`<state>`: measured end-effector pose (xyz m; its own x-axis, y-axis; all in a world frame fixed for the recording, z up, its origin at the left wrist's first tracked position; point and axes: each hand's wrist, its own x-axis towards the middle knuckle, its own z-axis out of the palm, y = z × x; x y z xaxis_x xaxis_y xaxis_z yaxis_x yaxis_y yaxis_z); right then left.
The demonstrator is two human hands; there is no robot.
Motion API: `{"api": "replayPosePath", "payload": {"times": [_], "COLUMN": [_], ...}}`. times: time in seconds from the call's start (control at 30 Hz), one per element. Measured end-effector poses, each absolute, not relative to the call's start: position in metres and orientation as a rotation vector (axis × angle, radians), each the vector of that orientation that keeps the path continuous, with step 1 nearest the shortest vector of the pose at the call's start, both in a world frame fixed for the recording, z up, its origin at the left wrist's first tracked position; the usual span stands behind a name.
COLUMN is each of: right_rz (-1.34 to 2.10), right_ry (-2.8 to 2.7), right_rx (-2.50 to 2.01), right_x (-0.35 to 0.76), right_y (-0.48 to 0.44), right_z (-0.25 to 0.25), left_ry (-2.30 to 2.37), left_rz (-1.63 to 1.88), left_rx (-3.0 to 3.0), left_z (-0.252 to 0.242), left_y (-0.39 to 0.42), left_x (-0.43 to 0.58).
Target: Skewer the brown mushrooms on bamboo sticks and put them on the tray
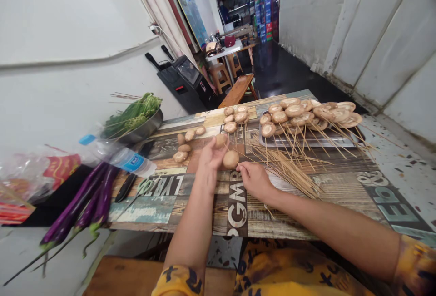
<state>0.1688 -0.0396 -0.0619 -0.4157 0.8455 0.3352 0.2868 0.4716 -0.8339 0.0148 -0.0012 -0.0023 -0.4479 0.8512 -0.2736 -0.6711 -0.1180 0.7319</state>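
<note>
Above the table, my left hand (210,156) has its fingers curled around a brown mushroom cap (221,140). A second mushroom cap (231,160) sits just in front of my left palm, close to my right fingertips. My right hand (256,180) is closed in a pinch on a thin bamboo skewer, mostly hidden by the fingers, at that second cap's edge. To the right of my hands lies a pile of loose bamboo skewers (293,173). Several loose mushrooms (184,148) rest on the table left of my left hand.
Skewered mushrooms (296,111) are heaped on a metal tray (327,139) at the right; a smaller group (230,126) lies farther back. At left are a bowl of greens (136,129), a water bottle (131,162), a black-handled knife (126,187) and purple eggplants (81,200).
</note>
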Motion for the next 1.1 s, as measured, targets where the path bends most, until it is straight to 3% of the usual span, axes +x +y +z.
{"api": "replayPosePath", "payload": {"times": [1.1], "right_rz": [0.728], "right_ry": [-1.936], "right_rx": [-0.822], "right_x": [0.171], "right_y": [-0.036], "right_z": [-0.068], "left_ry": [1.024], "left_rz": [1.767], "left_rx": [0.379], "left_z": [0.002], "left_y": [-0.004], "left_x": [0.025]}}
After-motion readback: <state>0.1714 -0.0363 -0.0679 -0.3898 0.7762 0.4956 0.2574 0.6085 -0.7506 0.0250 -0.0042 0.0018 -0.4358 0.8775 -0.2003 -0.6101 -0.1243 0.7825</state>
